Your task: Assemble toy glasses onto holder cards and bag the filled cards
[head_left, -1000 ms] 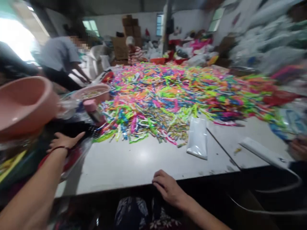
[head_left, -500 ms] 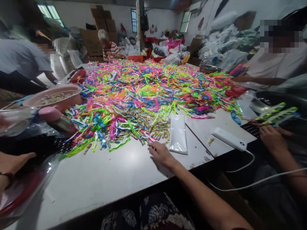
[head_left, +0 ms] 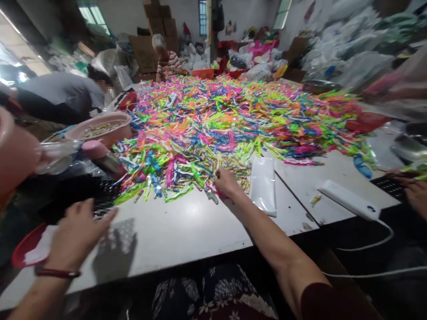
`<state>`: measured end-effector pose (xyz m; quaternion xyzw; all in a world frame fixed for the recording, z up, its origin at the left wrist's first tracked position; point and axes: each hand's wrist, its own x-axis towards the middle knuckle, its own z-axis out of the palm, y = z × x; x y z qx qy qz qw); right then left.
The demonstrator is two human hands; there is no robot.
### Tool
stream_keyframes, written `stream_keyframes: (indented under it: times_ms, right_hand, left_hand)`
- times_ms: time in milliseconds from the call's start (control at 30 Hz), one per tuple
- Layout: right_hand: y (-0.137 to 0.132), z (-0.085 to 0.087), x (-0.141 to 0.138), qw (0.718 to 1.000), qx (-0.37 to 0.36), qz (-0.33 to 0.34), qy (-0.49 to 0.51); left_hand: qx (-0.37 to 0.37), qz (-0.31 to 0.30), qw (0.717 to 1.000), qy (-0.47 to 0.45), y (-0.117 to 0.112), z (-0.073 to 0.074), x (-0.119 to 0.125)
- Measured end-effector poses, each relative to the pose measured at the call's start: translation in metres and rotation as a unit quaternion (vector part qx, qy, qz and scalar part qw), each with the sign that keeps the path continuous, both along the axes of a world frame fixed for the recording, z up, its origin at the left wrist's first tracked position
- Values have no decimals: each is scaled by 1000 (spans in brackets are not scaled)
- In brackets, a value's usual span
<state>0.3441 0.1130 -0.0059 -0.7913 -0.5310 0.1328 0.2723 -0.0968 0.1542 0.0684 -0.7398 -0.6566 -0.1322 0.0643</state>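
Note:
A huge heap of bright plastic strips [head_left: 230, 120] in pink, green, orange and blue covers the white table [head_left: 180, 231]. My right hand [head_left: 227, 183] reaches to the near edge of the heap, its fingers curled down among the small pieces there. My left hand [head_left: 78, 233] hovers over the table's left side, fingers spread with nothing in them, a dark band on its wrist. A flat clear plastic bag [head_left: 263, 184] lies just right of my right hand.
A pink basin [head_left: 102, 129] with small pieces and a pink-capped bottle [head_left: 102, 155] stand at the left, near a black mesh basket [head_left: 80, 191] and a red dish [head_left: 25, 244]. A white power bank [head_left: 348, 205] with a cable lies right. Other people work around the table.
My right hand went forward from the table's front edge into the near rim of the heap. My left hand came over the table, fingers spread. The view swung right, then back.

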Motion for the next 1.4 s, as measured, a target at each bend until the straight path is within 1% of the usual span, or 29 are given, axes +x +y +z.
stream_keyframes:
  times_ms: [67,133,167,200,233,267,333,367,433,500,567,633,700,767,800,867,967,1000,1067,1167,1267,1400]
  right_hand:
    - [-10,-2,-1,995,44,-34,78]
    - [-21,-3,-3,979,84,-55,179]
    - [-27,-2,-5,969,85,-46,227]
    - [-34,-2,-9,954,78,-28,290]
    - [-41,-1,-13,932,66,-7,357]
    - [-48,0,-19,904,54,14,423]
    - [-64,1,-31,845,35,42,532]
    - [-71,0,-38,828,27,53,558]
    - [-84,-4,-52,810,9,74,581]
    - [-91,-9,-64,804,-10,94,587]
    - [-92,-13,-76,803,-27,109,585]
    - [-89,-14,-88,801,-41,123,584]
    - [-83,-13,-101,800,-45,140,582]
    - [-74,-13,-115,808,-41,163,565]
    - [-69,-13,-122,818,-34,175,547]
    - [-59,-14,-136,850,-14,202,487]
    - [-44,-15,-153,906,19,247,345]
    - [-39,-14,-157,918,26,262,296]
    - [-31,-13,-163,931,32,285,224]
    - [-22,-11,-166,936,29,314,154]
    - [-16,-9,-164,934,19,347,80]
    - [-13,-7,-164,930,4,368,19]
  left_hand:
    - [-29,-48,998,23,-43,-21,38]
    - [-66,-66,996,4,-80,-44,79]
    - [-80,-68,994,-2,-94,-55,96]
    - [-84,-58,995,-8,-105,-65,109]
    - [-89,-59,994,-16,-114,-73,118]
    - [-90,-63,994,-30,-121,-79,123]
    - [-84,-77,991,-66,-132,-86,122]
    - [-78,-89,989,-84,-136,-88,118]
    - [-63,-123,984,-112,-143,-89,105]
    - [-55,-176,975,-125,-146,-90,91]
    - [-58,-232,962,-129,-146,-92,80]
    - [-67,-276,950,-133,-146,-96,77]
    - [-65,-293,943,-143,-146,-102,81]
    - [-51,-292,943,-152,-147,-109,91]
    - [-42,-289,943,-157,-148,-112,97]
    - [-24,-286,943,-168,-149,-118,110]
    - [3,-278,942,-187,-150,-125,122]
    - [9,-276,942,-191,-150,-127,124]
    - [16,-273,942,-193,-150,-129,126]
    - [20,-276,942,-190,-150,-131,124]
    - [25,-278,941,-189,-150,-133,123]
    - [30,-280,941,-187,-149,-133,123]
